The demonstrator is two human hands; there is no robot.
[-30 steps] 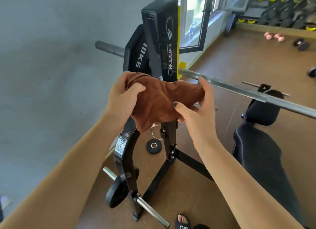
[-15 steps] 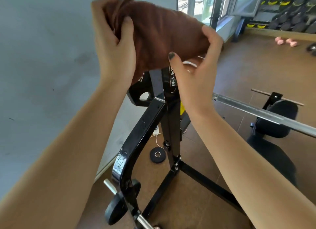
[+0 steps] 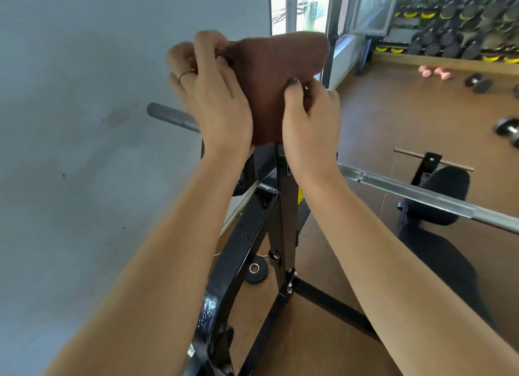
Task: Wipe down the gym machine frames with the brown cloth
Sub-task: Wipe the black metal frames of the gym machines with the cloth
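Observation:
The brown cloth [image 3: 276, 81] is draped over the top of the black upright post of the bench-press frame [image 3: 286, 207], hiding the post's head. My left hand [image 3: 213, 95] grips the cloth's left side, fingers curled into the fabric, a ring on one finger. My right hand [image 3: 309, 117] holds the cloth's right lower part, thumb pressed on the front and fingers wrapped behind. The black frame's curved brace [image 3: 238, 249] and base bar [image 3: 334, 305] run down below my forearms.
A steel barbell [image 3: 421, 196] crosses from behind my hands to the right, over the black padded bench [image 3: 438, 249]. A grey wall stands close on the left. Dumbbells [image 3: 477, 83] lie on the brown floor, and a dumbbell rack [image 3: 455, 24] fills the far right.
Both hands lifted the cloth from mid-post height up onto the top of the upright. Since half a second ago the hands have closed in and slid lower around the covered post top.

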